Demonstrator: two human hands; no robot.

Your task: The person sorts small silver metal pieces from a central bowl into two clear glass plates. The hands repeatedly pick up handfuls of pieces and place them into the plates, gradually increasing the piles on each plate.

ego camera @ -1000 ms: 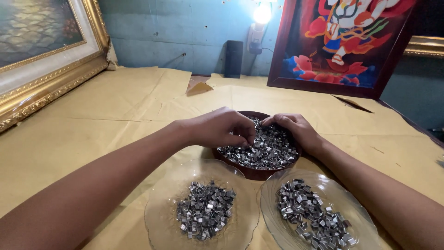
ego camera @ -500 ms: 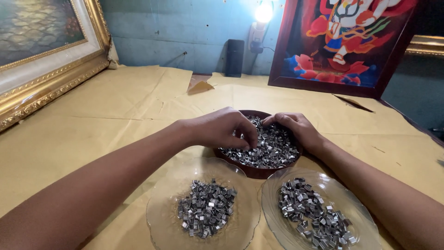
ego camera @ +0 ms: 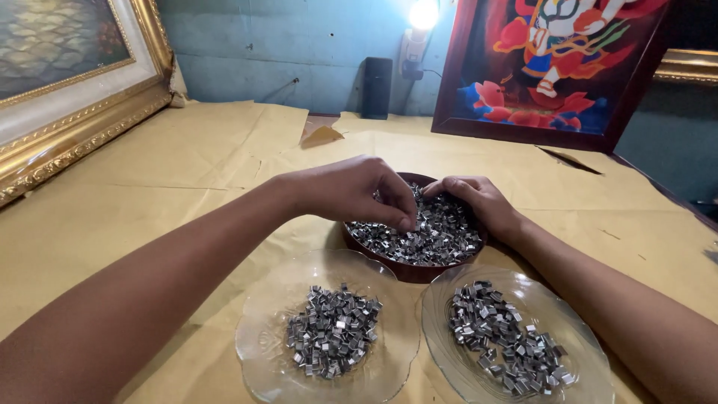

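Nearest lie two clear glass plates on the paper-covered worktop (ego camera: 149, 194); the left plate (ego camera: 258, 352) carries a small heap of little metal clips, the right plate (ego camera: 441, 329) a looser scatter of the same. Just beyond, touching both rims, sits the dark red bowl (ego camera: 407, 271), full of small silvery metal pieces (ego camera: 437, 236). Picking goes best, I judge, with a light pinch on one or a few pieces, lifted clear so none spill over the rim. The left hand (ego camera: 348, 191) hangs over the bowl, fingers (ego camera: 404, 217) curled and pressed together at the tips on the pile; whether they pinch a piece I cannot tell. The right hand (ego camera: 479, 202) rests at the far rim, fingers bent down into the pieces. Farther back stand a gilt-framed picture (ego camera: 67, 97), a red-framed painting (ego camera: 553, 67) and a lit lamp (ego camera: 423, 15).
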